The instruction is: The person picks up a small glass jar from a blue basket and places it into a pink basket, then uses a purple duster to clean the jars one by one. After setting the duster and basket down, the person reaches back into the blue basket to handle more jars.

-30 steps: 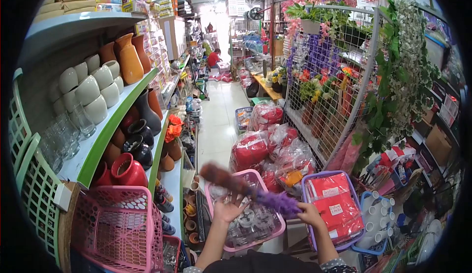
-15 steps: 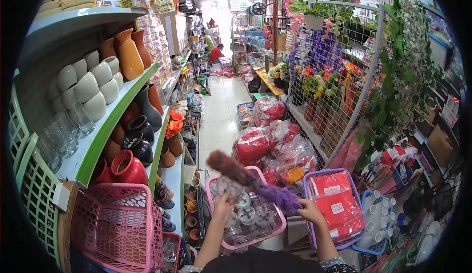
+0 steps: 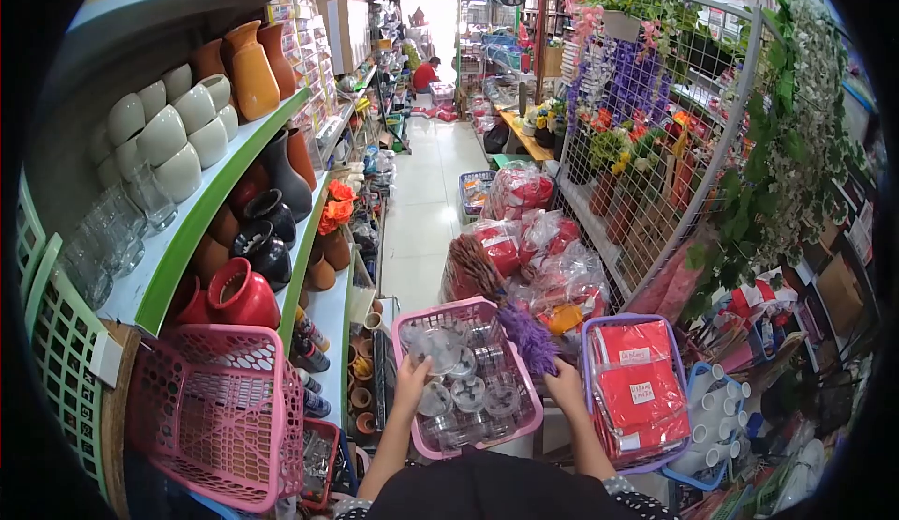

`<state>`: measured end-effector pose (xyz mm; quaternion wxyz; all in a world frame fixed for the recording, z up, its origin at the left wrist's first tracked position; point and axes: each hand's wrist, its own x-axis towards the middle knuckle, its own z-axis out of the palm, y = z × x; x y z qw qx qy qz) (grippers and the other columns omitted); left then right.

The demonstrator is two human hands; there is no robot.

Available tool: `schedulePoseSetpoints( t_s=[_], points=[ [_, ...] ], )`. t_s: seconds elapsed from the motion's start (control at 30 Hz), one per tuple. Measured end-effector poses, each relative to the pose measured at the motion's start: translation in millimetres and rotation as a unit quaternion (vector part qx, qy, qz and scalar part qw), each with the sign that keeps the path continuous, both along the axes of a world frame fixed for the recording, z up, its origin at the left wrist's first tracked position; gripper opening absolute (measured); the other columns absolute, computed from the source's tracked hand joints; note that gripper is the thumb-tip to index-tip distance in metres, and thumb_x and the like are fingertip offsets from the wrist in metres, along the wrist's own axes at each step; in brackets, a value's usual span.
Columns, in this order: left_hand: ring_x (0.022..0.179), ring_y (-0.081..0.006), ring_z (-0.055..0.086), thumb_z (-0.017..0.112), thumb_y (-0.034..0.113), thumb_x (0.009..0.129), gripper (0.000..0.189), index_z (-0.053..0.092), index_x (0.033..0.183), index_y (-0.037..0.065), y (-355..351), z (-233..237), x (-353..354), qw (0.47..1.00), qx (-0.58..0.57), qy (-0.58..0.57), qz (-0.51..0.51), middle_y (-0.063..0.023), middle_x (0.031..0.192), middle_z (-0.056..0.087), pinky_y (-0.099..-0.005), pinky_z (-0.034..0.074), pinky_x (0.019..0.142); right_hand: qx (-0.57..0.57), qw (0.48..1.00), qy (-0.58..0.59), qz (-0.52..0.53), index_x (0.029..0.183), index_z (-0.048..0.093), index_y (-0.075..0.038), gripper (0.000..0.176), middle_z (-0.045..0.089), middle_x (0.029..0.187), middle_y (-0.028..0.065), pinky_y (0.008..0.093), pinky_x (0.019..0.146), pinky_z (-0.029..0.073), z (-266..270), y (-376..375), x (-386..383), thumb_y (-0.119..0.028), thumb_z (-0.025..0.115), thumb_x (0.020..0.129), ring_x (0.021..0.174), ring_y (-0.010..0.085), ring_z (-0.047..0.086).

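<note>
My left hand has its fingers closed on the edge of a round clear glass dish, at the left side of a pink basket. Several clear glass pieces lie inside that basket, some stacked on their sides. My right hand grips the near end of a feather duster, purple near the hand and brown at the far end. The duster slants up and to the left, just past the basket's right edge. How the fingers wrap its handle is partly hidden.
Red plastic-wrapped packs fill a purple basket on the right; beside it a blue basket holds white cups. An orange-pink basket and shelves of vases stand left. Bagged goods line the aisle; a person in red is far ahead.
The duster has swung away from above the glass pieces to the basket's right side, its brown end now farther right. My left hand has shifted slightly left, still on the glass dish.
</note>
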<state>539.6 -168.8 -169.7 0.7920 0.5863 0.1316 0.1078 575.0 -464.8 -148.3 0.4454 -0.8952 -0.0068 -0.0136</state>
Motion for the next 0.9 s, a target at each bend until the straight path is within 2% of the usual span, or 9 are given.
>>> schedulePoseSetpoints(
  t_s=[0.13,0.2,0.3,0.4,0.47,0.73,0.8,0.83,0.9],
  points=[
    [0.075,-0.0164,0.062,0.057,0.016,0.086,0.028,0.051,0.109,0.001,12,-4,-23,0.995,-0.050,0.083,-0.004,-0.0079,0.095,0.061,-0.0280,0.050,0.066,-0.029,0.998,-0.029,0.037,0.099,0.061,-0.003,0.031,0.062,0.079,0.0215,0.0400,0.068,0.047,-60,31,-2,-0.016,0.058,0.070,0.073,0.0358,0.062],
    [0.077,-0.0180,0.063,0.056,0.015,0.086,0.028,0.050,0.109,0.000,19,-22,-30,0.994,-0.057,0.093,-0.007,-0.0097,0.095,0.062,-0.0295,0.051,0.068,-0.067,0.992,0.032,0.101,0.117,0.054,-0.008,0.045,0.061,0.089,0.0245,0.0462,0.076,0.045,-79,46,-9,-0.021,0.057,0.073,0.085,0.0388,0.059],
    [0.079,-0.0189,0.064,0.055,0.015,0.086,0.030,0.049,0.110,-0.002,20,-23,-44,0.989,-0.070,0.129,0.007,-0.0108,0.094,0.062,-0.0301,0.053,0.072,-0.114,0.978,0.006,0.173,0.124,0.049,-0.009,0.051,0.060,0.090,0.0244,0.0466,0.077,0.046,-120,55,-8,-0.019,0.056,0.074,0.086,0.0386,0.059],
    [0.077,-0.0184,0.065,0.054,0.016,0.088,0.029,0.049,0.111,0.000,19,-27,-55,0.989,-0.089,0.113,0.014,-0.0103,0.094,0.063,-0.0294,0.055,0.069,-0.135,0.972,0.002,0.191,0.129,0.044,-0.014,0.057,0.060,0.093,0.0224,0.0471,0.078,0.046,-125,60,-11,-0.020,0.056,0.074,0.088,0.0386,0.058],
    [0.078,-0.0187,0.065,0.054,0.016,0.088,0.029,0.049,0.112,0.000,17,-26,-62,0.989,-0.085,0.121,0.020,-0.0105,0.094,0.063,-0.0297,0.054,0.069,-0.295,0.930,0.078,0.203,0.134,0.039,-0.017,0.063,0.056,0.109,0.0201,0.0447,0.087,0.043,-76,64,-19,-0.024,0.059,0.074,0.102,0.0363,0.053],
    [0.078,-0.0172,0.064,0.055,0.017,0.087,0.029,0.049,0.111,0.001,0,-18,-94,0.985,-0.060,0.156,0.045,-0.0094,0.094,0.062,-0.0315,0.054,0.072,-0.207,0.960,0.031,0.186,0.126,0.049,-0.013,0.055,0.051,0.114,0.0175,0.0419,0.089,0.042,-69,52,-8,-0.029,0.062,0.076,0.107,0.0333,0.050],
    [0.075,-0.0150,0.063,0.055,0.018,0.088,0.029,0.050,0.111,0.001,-11,-6,-106,0.987,-0.083,0.127,0.051,-0.0072,0.091,0.061,-0.0306,0.053,0.071,-0.101,0.972,-0.062,0.203,0.120,0.053,-0.011,0.046,0.051,0.111,0.0155,0.0435,0.088,0.042,-56,53,-13,-0.027,0.059,0.078,0.104,0.0315,0.051],
    [0.075,-0.0139,0.062,0.056,0.018,0.088,0.028,0.050,0.110,0.002,-17,2,-112,0.986,-0.078,0.138,0.056,-0.0055,0.089,0.061,-0.0302,0.053,0.071,-0.093,0.967,-0.092,0.217,0.117,0.055,-0.009,0.040,0.053,0.109,0.0139,0.0394,0.088,0.042,-44,57,-19,-0.025,0.058,0.081,0.103,0.0312,0.052],
    [0.077,-0.0137,0.062,0.057,0.017,0.086,0.029,0.052,0.110,0.002,-26,9,-127,0.986,-0.087,0.128,0.068,-0.0062,0.092,0.061,-0.0276,0.051,0.069,-0.029,0.961,-0.078,0.265,0.117,0.055,-0.008,0.039,0.053,0.109,0.0142,0.0376,0.087,0.043,-16,67,-34,-0.025,0.057,0.083,0.102,0.0308,0.053]
  ],
)
